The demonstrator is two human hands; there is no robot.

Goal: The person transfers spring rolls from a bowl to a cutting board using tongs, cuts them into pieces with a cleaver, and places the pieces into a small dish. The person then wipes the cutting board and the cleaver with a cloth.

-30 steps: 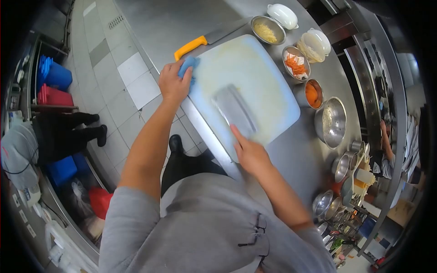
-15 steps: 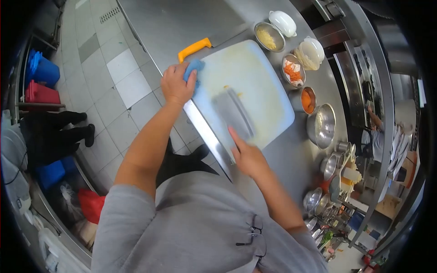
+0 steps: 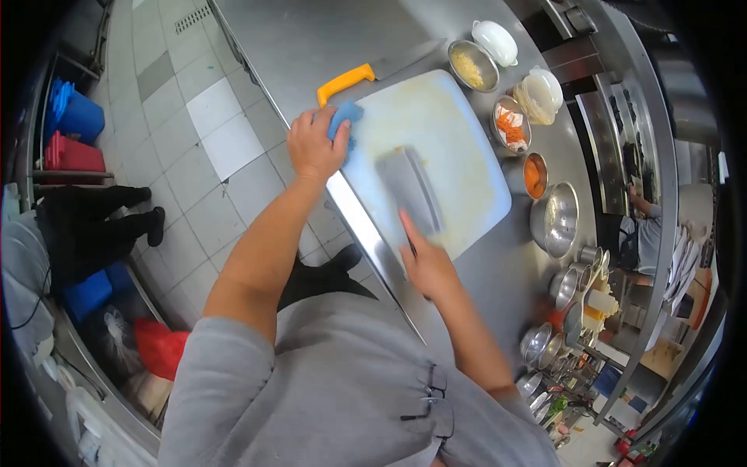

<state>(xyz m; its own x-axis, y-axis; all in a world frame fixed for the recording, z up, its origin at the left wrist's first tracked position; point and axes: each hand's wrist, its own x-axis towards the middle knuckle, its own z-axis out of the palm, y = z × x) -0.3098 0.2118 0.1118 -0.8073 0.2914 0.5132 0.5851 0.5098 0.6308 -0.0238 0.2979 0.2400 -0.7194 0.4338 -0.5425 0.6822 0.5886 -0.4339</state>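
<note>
Cleaver (image 3: 410, 189) blurred over the cutting board (image 3: 471, 171)

The right hand (image 3: 430, 268) grips its handle, mostly hidden by fingers; whether the blade touches the board is unclear. The left hand (image 3: 315, 145) clutches a blue cloth (image 3: 345, 119), partly covered, at the board's edge.
</note>
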